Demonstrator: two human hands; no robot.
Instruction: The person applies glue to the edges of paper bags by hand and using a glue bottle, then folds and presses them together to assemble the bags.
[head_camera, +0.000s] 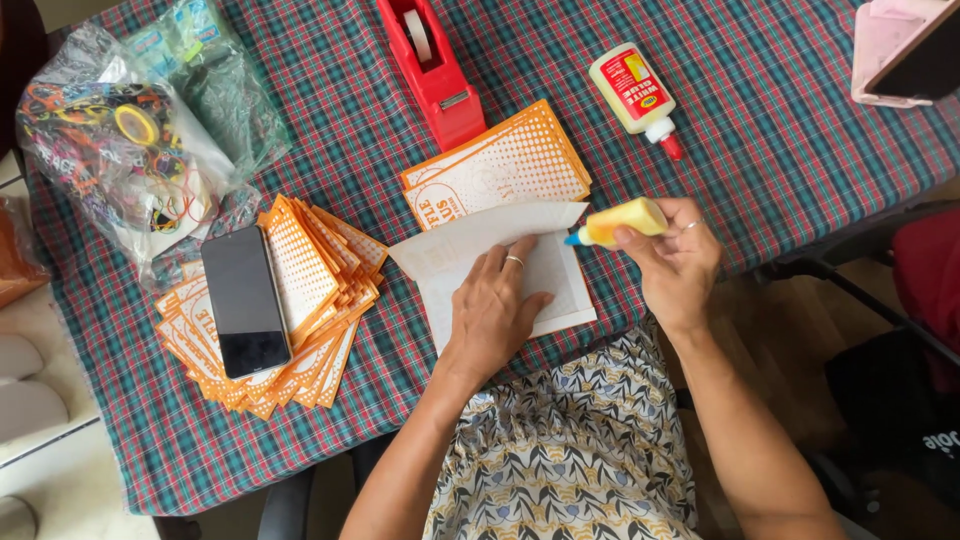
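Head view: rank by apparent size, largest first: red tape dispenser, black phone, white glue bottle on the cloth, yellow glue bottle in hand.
1. Red tape dispenser, top cut off by frame.
2. Black phone, close to the dispenser; order unsure.
3. White glue bottle.
4. Yellow glue bottle, partly hidden by the right hand.

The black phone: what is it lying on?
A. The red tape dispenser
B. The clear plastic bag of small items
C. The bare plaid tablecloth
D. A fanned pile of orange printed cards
D. The black phone lies face up on the fanned pile of orange cards at the left, apart from the tape dispenser and the plastic bag.
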